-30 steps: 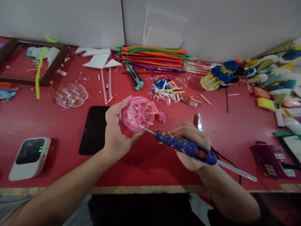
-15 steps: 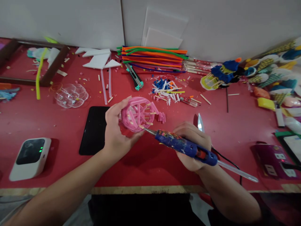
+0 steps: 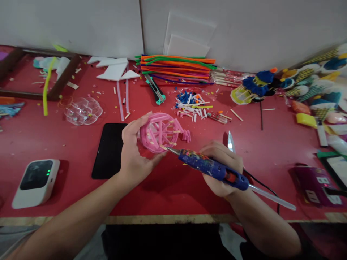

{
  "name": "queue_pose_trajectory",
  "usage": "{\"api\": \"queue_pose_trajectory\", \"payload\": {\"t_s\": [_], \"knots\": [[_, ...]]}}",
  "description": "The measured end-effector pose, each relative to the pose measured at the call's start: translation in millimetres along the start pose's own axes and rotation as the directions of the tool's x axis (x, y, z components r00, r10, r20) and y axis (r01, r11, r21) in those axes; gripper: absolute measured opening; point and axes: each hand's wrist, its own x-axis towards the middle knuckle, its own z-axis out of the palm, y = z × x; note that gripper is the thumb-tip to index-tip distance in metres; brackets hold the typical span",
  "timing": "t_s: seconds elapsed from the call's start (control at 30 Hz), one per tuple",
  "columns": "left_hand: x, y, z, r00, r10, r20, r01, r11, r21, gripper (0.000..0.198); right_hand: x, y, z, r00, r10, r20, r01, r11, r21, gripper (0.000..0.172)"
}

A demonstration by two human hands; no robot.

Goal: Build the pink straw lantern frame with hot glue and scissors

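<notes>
Work surface: a flat red laminate tabletop (image 3: 271,144) spans the full width of the view and carries small loose scraps. Front edge: a pale bare-wood strip (image 3: 162,219). Rear boundary: a plain white wall (image 3: 67,25), divided by one dark vertical seam (image 3: 141,25). Two white rectangular sheets (image 3: 187,39) lean against the wall, right of the seam. A grey surface (image 3: 13,233), possibly the floor, shows below the front edge at far left. Illumination: even and diffuse; shadows on the tabletop are soft.

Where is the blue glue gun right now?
Head view, right of centre: the blue glue gun lies in the right hand above the red table, its tip at the lower rim of the pink straw wheel in the left hand.
</notes>
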Motion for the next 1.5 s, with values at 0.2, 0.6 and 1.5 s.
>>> {"api": "queue_pose_trajectory", "payload": {"t_s": [0.2,0.6,1.5], "knots": [[1.1,5.0,-0.6,0.999,0.006,0.048,-0.007,1.0,0.005,0.081,-3.4,-1.1,-0.3,0.999,0.024,-0.025,-0.023,0.999,0.032,0.017],[3.2,4.0,-0.6,1.0,0.005,-0.01,-0.005,1.0,0.01,0.082,-1.5,2.1,-4.8,1.0,-0.02,-0.008,0.02,1.0,-0.021,0.014],[2.7,5.2,0.4,0.998,0.001,-0.059,-0.002,1.0,-0.011,0.086,-5.2,3.5,-5.4,0.996,0.079,-0.047,-0.078,0.997,0.022,0.007]]}}
